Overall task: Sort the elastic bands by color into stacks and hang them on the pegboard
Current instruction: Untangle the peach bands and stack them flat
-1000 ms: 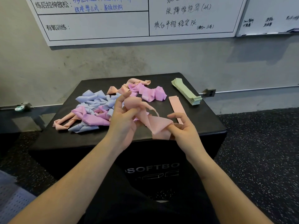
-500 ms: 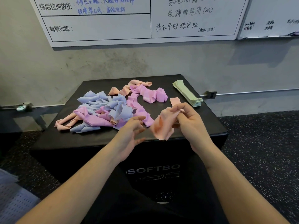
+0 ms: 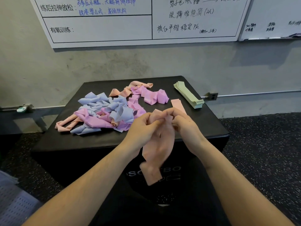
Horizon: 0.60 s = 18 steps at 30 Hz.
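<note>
Straightening a peach elastic band [image 3: 156,149], the left hand [image 3: 140,129] and right hand [image 3: 184,126] are pinching its top edge together while it is hanging between them. Sorting is underway, it seems; next, laying it flat on the peach stack [image 3: 176,102] just beyond the right hand.

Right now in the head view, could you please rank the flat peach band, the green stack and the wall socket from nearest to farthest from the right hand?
1. Flat peach band, lying just beyond the right hand.
2. Green stack, at the box's far right corner.
3. Wall socket, on the wall to the right of the box.
</note>
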Available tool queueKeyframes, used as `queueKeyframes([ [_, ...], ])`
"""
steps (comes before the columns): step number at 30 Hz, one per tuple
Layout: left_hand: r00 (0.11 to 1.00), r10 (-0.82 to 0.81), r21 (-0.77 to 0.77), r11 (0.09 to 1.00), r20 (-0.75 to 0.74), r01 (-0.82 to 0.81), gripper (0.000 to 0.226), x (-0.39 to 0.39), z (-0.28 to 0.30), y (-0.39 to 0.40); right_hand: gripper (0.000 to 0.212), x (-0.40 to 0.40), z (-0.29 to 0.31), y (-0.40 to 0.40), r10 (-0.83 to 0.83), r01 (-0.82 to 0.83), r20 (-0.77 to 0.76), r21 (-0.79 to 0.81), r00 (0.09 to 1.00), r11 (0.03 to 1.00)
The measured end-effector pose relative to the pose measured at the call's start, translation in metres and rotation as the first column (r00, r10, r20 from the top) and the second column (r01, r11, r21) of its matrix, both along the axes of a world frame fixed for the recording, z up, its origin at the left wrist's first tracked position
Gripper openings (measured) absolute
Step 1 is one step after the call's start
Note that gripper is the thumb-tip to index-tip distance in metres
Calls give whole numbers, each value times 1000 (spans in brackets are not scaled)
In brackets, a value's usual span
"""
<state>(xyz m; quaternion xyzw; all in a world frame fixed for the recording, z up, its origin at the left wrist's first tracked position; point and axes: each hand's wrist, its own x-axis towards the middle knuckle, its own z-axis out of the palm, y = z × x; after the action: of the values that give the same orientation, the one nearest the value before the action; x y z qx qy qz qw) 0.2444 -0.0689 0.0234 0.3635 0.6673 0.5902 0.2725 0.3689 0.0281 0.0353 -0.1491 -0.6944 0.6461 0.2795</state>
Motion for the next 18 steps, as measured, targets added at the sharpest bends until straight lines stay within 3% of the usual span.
queueKeyframes([
  [2,1000,10,-19,1000,3,-10,9,-1,-3,1,35,-1,-6,-4,-7,7,-13,-14,1000,1000],
  [6,1000,-14,-9,1000,28,15,16,4,-3,-1,37,-4,-15,0,-219,228,-83,116,972,967],
  [8,999,-15,34,999,49,14,28,6,-1,-3,29,-2,-14,5,-245,246,-36,55,969,968],
  [11,998,-23,55,998,54,20,23,5,2,-4,14,2,-11,9,-198,200,71,-35,978,979],
  [15,999,-39,55,998,-1,39,23,5,1,-2,7,4,-3,6,-246,248,35,-130,969,960],
  [18,999,-45,96,994,-21,47,19,7,-1,0,13,4,0,7,-198,199,29,-247,980,948],
])
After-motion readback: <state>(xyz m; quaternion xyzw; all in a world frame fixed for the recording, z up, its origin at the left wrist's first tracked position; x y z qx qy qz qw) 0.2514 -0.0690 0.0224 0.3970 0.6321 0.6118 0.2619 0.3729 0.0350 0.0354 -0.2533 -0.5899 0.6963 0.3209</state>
